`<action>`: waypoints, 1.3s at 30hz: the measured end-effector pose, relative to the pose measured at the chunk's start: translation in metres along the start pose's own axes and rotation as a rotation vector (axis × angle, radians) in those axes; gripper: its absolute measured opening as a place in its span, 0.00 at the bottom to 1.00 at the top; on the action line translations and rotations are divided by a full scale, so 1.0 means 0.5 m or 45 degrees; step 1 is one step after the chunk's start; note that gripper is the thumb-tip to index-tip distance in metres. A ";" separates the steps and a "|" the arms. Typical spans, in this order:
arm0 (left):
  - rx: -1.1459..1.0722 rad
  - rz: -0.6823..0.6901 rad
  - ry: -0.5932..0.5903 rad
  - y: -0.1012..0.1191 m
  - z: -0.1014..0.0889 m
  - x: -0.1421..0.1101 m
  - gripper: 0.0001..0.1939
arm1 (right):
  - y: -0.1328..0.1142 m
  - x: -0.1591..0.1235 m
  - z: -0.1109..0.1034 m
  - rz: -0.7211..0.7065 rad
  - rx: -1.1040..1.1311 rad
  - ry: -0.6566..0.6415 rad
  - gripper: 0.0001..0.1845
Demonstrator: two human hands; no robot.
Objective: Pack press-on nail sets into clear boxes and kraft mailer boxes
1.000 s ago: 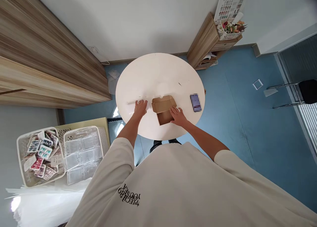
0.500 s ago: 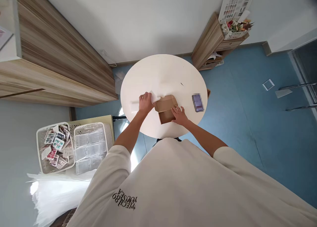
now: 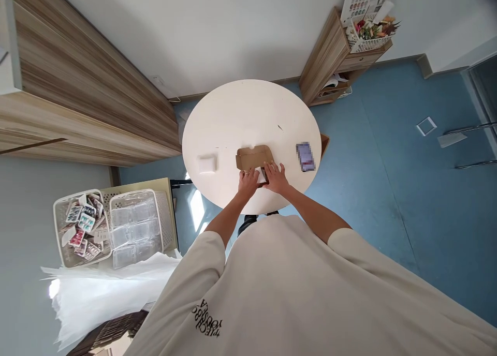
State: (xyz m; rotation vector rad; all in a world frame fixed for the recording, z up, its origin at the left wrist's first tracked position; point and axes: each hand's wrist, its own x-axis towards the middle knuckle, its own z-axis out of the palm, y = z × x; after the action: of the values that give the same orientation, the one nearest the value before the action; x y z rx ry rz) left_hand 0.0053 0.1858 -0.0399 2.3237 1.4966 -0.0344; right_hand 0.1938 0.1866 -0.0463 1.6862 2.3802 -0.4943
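A small brown cardboard box (image 3: pixel 255 158) lies on the white oval table (image 3: pixel 248 107), its flapped lid folded back away from me. Inside the tray sits a white piece, possibly folded paper or foam (image 3: pixel 261 175). The curled fingers of my left hand (image 3: pixel 247 184) are on this white piece at the box's left end. My right hand (image 3: pixel 275 179) grips the right end of the box, fingers over its edge. Both hands partly hide the tray. To the left, a white square packet or stack (image 3: pixel 207 164) rests on the table, apart from my hands.
A blurred purple phone-like object (image 3: pixel 305 156) lies at the table's right. Lower left, one white basket (image 3: pixel 64 242) holds small colourful packs, another clear plastic boxes (image 3: pixel 135 226). White sheets (image 3: pixel 112 288) lie nearer me. A wooden cabinet (image 3: pixel 326 61) stands behind right.
My left hand has moved right and toward me, bringing the white piece from beside the lid into the tray. My right hand still holds the box's right end. The white packet now shows fully.
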 end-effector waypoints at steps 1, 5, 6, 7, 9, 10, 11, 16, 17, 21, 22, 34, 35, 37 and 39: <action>-0.001 -0.004 -0.004 0.002 0.000 -0.001 0.25 | 0.001 0.000 0.002 0.000 -0.001 0.004 0.58; -0.021 0.043 -0.049 0.001 0.000 -0.006 0.21 | 0.002 -0.001 0.006 -0.008 -0.005 0.014 0.59; -0.031 0.066 -0.058 -0.001 0.001 -0.010 0.19 | 0.002 -0.001 0.006 -0.010 -0.003 0.012 0.59; -0.040 0.080 -0.063 -0.003 0.001 -0.015 0.18 | 0.002 -0.001 0.006 -0.011 -0.002 0.005 0.59; -0.040 0.049 -0.054 -0.007 0.003 -0.028 0.19 | 0.002 -0.001 0.004 -0.011 0.002 -0.013 0.59; -0.030 0.002 -0.048 -0.008 0.004 -0.035 0.20 | 0.002 -0.001 0.003 -0.011 0.003 -0.021 0.59; -0.017 -0.057 -0.048 -0.007 0.005 -0.040 0.21 | 0.002 -0.001 0.001 -0.013 0.005 -0.026 0.59; -0.004 -0.184 -0.150 0.011 0.014 -0.043 0.24 | 0.001 -0.003 -0.008 -0.027 0.004 -0.023 0.58; -0.014 -0.160 -0.166 0.016 0.015 -0.040 0.24 | 0.000 -0.003 -0.009 -0.031 0.003 -0.020 0.57; -0.087 -0.090 -0.233 0.029 0.010 -0.028 0.29 | 0.001 -0.004 -0.007 -0.042 -0.005 -0.019 0.51; -0.106 -0.080 -0.249 0.028 0.005 -0.029 0.31 | 0.001 -0.004 -0.005 -0.041 -0.006 -0.020 0.50; -0.316 -0.965 0.295 -0.222 -0.087 -0.058 0.25 | 0.006 -0.001 -0.002 -0.032 -0.006 -0.056 0.50; -0.326 -1.037 0.287 -0.251 -0.090 -0.054 0.24 | 0.005 -0.001 -0.002 -0.028 -0.009 -0.062 0.50; -0.370 -1.156 0.252 -0.300 -0.090 -0.045 0.23 | 0.005 0.000 -0.001 -0.020 -0.017 -0.068 0.49; -0.454 -1.255 0.243 -0.336 -0.083 -0.033 0.21 | 0.004 0.000 0.001 -0.012 -0.027 -0.069 0.49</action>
State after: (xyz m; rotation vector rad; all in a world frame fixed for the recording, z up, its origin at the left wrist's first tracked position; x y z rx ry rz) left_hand -0.1575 0.2458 -0.0475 1.1742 2.3584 0.1826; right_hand 0.1957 0.1871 -0.0473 1.6329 2.3480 -0.5075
